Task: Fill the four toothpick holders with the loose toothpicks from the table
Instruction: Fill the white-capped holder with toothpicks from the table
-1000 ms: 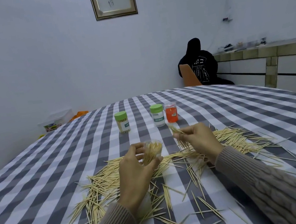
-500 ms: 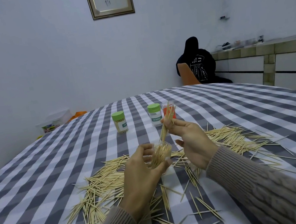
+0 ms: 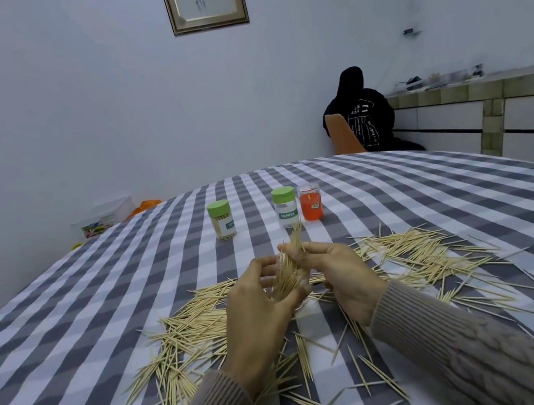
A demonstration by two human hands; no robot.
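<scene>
Four holders are in play: three stand mid-table, a green-lidded one full of picks (image 3: 222, 221), a green-lidded one that looks nearly empty (image 3: 284, 207), and an orange one (image 3: 310, 202). The fourth, a clear holder (image 3: 282, 281), sits in the left hand (image 3: 261, 310), whose fingers and thumb curl round it. The right hand (image 3: 333, 270) pinches a bundle (image 3: 294, 246) of picks whose lower ends are already in the holder's mouth while the tips stick up past the fingers.

To seat it well, I judge the bundle should be kept parallel and the holder tilted toward it, so the picks slide down along the wall instead of jamming crosswise. Loosening the pinch gradually, then tapping the holder, should settle them. Stray ends may catch the rim and spill.

Many loose picks (image 3: 415, 256) are spread across the checked cloth (image 3: 70, 335) on both sides of the hands, so much filling remains.
</scene>
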